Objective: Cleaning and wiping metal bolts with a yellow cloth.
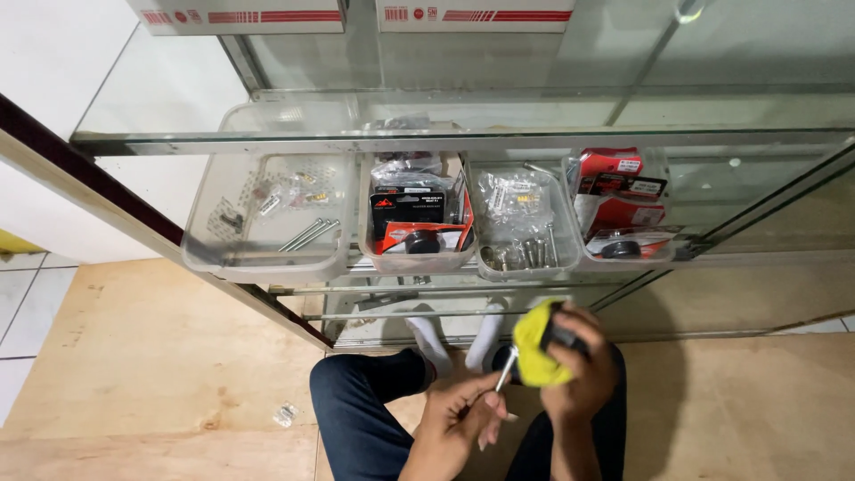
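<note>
step: wiping/polishing a small metal bolt with a yellow cloth, judged mid-clean, nothing put down yet
left hand: at 6 o'clock of the frame, fingers pinched together on the lower end of the bolt, holding it tilted up toward 1 o'clock
right hand: at 5 o'clock, just beside the left hand, fingers clamped on the bunched yellow cloth; a dark item sits against the top of the cloth, cannot tell what it is
bolt location: between the two hands, over the lap, upper end touching the cloth
person: seated on a plywood floor, dark trousers, white socks pointing to 12 o'clock toward the cabinet
glass cabinet: fills the 12 o'clock half, glass shelf carries four clear trays
left tray: at 10 o'clock, long bolts and small bagged parts
second tray: red and black packaged parts
third tray: bagged screws and loose bolts
right tray: at 1 o'clock, red packets
floor scrap: small clear bag at 8 o'clock, well apart from the hands
next move calls for: firm pinch on the bolt, turning it in the cloth so every side gets rubbed
</note>
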